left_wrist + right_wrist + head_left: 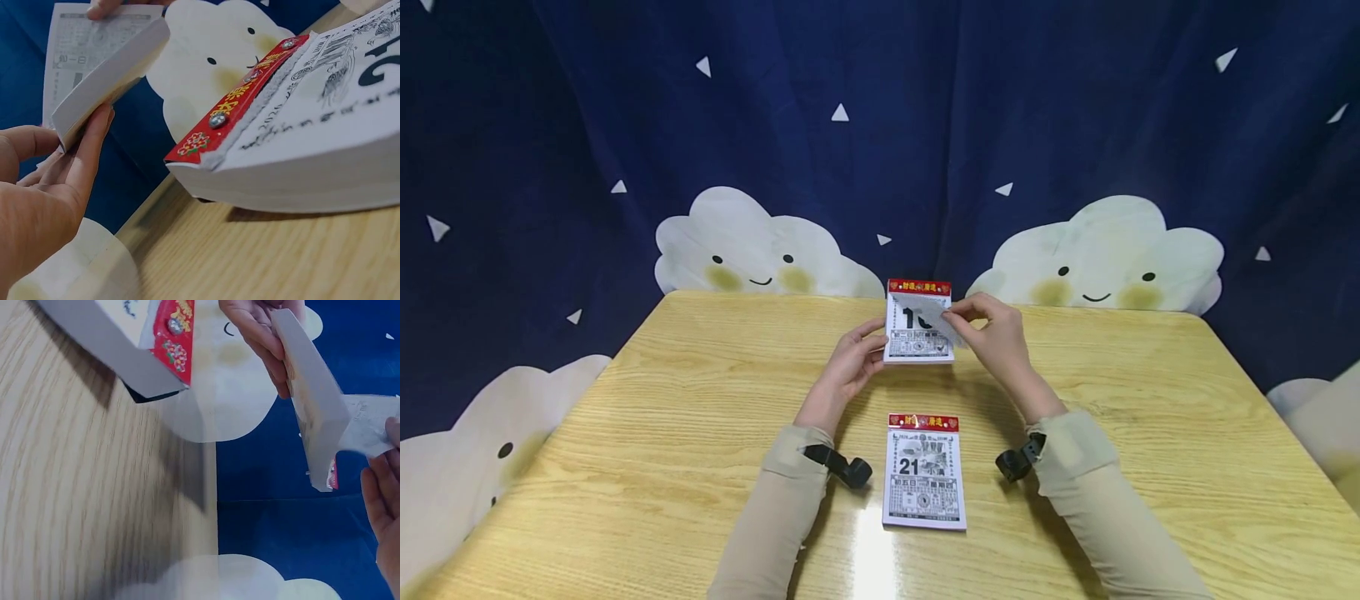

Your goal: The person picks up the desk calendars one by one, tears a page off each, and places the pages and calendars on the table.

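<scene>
Left hand (850, 360): curled on the left edge of the held calendar (917, 346);
Right hand (997, 335): thumb and finger pinched a lifted page (367, 428);
Held calendar: stood raised mid-frame;
Second calendar (923, 479): lay on the table (662, 400), lower centre, showing 21

1 red-topped calendar (923, 477) on wooden table (647, 467)

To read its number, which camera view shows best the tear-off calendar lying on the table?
The head view: there the tear-off calendar is whole, "21" readable. The left wrist view shows its red header and part of the page; the right wrist view, only one corner.
</scene>
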The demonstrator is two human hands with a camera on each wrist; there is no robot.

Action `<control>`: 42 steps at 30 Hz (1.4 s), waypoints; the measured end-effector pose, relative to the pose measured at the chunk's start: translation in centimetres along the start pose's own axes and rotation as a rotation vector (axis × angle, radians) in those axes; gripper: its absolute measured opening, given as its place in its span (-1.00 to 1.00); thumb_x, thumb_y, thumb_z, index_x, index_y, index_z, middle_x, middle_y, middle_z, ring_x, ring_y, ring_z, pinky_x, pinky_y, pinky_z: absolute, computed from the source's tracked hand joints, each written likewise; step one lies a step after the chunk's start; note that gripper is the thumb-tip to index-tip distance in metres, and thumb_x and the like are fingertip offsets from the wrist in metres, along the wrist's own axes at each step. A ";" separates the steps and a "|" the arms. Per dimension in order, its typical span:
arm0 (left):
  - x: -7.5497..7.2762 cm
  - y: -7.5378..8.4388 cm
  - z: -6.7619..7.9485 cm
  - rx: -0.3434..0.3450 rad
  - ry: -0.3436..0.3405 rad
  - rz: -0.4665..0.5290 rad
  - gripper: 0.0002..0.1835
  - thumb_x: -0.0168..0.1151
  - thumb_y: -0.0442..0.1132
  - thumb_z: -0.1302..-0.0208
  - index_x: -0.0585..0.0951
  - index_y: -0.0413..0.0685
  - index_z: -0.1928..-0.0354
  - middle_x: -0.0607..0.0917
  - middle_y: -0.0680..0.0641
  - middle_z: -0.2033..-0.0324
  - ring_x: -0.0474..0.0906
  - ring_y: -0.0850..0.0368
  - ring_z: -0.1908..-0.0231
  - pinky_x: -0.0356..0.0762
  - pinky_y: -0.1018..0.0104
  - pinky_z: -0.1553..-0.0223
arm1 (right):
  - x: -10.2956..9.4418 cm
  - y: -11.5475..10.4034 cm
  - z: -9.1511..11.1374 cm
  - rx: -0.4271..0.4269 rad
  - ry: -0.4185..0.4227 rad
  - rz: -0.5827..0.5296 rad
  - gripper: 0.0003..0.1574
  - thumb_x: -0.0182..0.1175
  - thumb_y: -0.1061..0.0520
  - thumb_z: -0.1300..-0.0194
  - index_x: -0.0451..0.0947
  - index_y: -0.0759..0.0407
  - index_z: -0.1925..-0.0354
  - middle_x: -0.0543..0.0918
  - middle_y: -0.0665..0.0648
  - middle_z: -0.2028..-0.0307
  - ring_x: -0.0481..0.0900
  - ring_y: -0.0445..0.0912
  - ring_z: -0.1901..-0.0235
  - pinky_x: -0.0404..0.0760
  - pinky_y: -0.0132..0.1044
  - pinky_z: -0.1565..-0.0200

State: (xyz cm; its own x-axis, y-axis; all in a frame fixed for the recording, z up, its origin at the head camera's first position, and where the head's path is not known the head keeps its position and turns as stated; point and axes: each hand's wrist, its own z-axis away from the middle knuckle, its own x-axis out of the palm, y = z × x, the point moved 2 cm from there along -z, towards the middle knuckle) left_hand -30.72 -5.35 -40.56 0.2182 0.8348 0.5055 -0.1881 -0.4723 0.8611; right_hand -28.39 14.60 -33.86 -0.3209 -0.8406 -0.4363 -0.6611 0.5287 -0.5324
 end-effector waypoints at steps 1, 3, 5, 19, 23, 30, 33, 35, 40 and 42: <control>0.0 0.0 0.0 -0.003 0.007 0.004 -0.57 -0.12 -0.51 -0.14 0.26 -0.29 -0.11 0.60 -0.12 0.45 0.57 0.13 0.51 0.56 0.38 0.47 | 0.0 0.2 0.0 0.034 0.011 -0.011 -0.86 0.23 0.08 0.01 0.57 0.14 0.50 0.58 -0.01 0.51 0.51 -0.24 0.52 0.52 -0.37 0.45; 0.0 0.0 0.0 -0.006 0.019 0.012 -0.57 -0.14 -0.52 -0.14 0.25 -0.29 -0.11 0.60 -0.12 0.47 0.57 0.14 0.52 0.56 0.39 0.49 | -0.1 0.5 -0.1 0.098 0.033 -0.043 -0.83 0.23 0.06 0.01 0.57 0.15 0.49 0.59 0.01 0.51 0.51 -0.25 0.52 0.51 -0.44 0.43; 0.0 0.0 0.0 -0.006 0.028 0.016 -0.57 -0.15 -0.52 -0.14 0.25 -0.30 -0.11 0.60 -0.11 0.48 0.57 0.14 0.53 0.56 0.40 0.51 | -0.1 0.8 -0.1 0.158 0.051 -0.080 -0.82 0.23 0.06 0.01 0.57 0.17 0.49 0.59 0.03 0.51 0.51 -0.25 0.52 0.49 -0.50 0.43; -0.2 0.1 0.0 -0.017 0.074 0.018 -0.55 -0.09 -0.49 -0.12 0.27 -0.27 -0.11 0.60 -0.09 0.49 0.57 0.16 0.53 0.54 0.43 0.53 | 0.1 4.4 -0.1 0.403 0.179 -0.358 -0.76 0.27 0.08 0.07 0.58 0.26 0.48 0.58 0.05 0.57 0.47 -0.21 0.56 0.44 -0.48 0.50; -0.4 0.3 0.0 -0.009 0.093 0.024 -0.56 -0.09 -0.49 -0.12 0.29 -0.26 -0.10 0.60 -0.09 0.48 0.57 0.15 0.53 0.55 0.42 0.54 | 1.0 9.7 0.3 0.444 0.205 -0.470 -0.78 0.30 0.09 0.10 0.59 0.21 0.45 0.60 0.07 0.55 0.51 -0.18 0.56 0.51 -0.44 0.48; -0.5 0.3 0.0 -0.007 0.072 0.017 -0.55 -0.10 -0.49 -0.12 0.27 -0.25 -0.11 0.60 -0.09 0.47 0.57 0.14 0.50 0.55 0.42 0.50 | 2.1 15.6 0.6 0.435 0.255 -0.513 -0.72 0.31 0.12 0.11 0.58 0.25 0.37 0.62 0.15 0.49 0.57 -0.05 0.51 0.58 -0.32 0.41; -0.8 0.3 -0.1 -0.009 0.087 0.024 -0.55 -0.11 -0.49 -0.12 0.27 -0.24 -0.12 0.60 -0.09 0.47 0.58 0.13 0.49 0.56 0.40 0.47 | 2.7 17.7 0.8 0.450 0.312 -0.554 -0.63 0.34 0.07 0.16 0.57 0.26 0.35 0.61 0.18 0.47 0.58 0.00 0.49 0.59 -0.25 0.40; -1.1 0.3 -0.2 -0.012 0.099 0.030 -0.55 -0.11 -0.49 -0.12 0.27 -0.22 -0.11 0.60 -0.10 0.46 0.58 0.12 0.48 0.56 0.39 0.45 | 2.7 18.2 0.9 0.479 0.343 -0.595 -0.61 0.35 0.08 0.19 0.56 0.29 0.35 0.60 0.21 0.47 0.58 0.03 0.49 0.59 -0.21 0.39; -1.5 0.2 -0.3 -0.017 0.108 0.030 -0.56 -0.10 -0.48 -0.12 0.29 -0.20 -0.11 0.60 -0.12 0.42 0.58 0.10 0.45 0.56 0.35 0.40 | 2.2 18.4 0.9 0.523 0.347 -0.635 -0.59 0.35 0.10 0.18 0.54 0.32 0.33 0.60 0.22 0.45 0.59 0.04 0.46 0.59 -0.20 0.36; -1.6 0.3 -0.4 -0.017 0.112 0.029 -0.55 -0.09 -0.48 -0.13 0.28 -0.20 -0.12 0.60 -0.12 0.43 0.58 0.10 0.45 0.56 0.35 0.39 | 1.4 17.0 0.6 0.563 0.335 -0.680 -0.65 0.32 0.14 0.13 0.54 0.33 0.34 0.60 0.22 0.45 0.59 0.02 0.45 0.59 -0.21 0.34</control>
State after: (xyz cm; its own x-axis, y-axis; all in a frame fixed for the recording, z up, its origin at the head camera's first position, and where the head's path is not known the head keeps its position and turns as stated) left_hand -31.47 -6.68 -41.12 0.1046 0.8477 0.5201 -0.2096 -0.4924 0.8447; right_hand -39.67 22.50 -43.94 -0.2229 -0.9335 0.2810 -0.3817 -0.1817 -0.9063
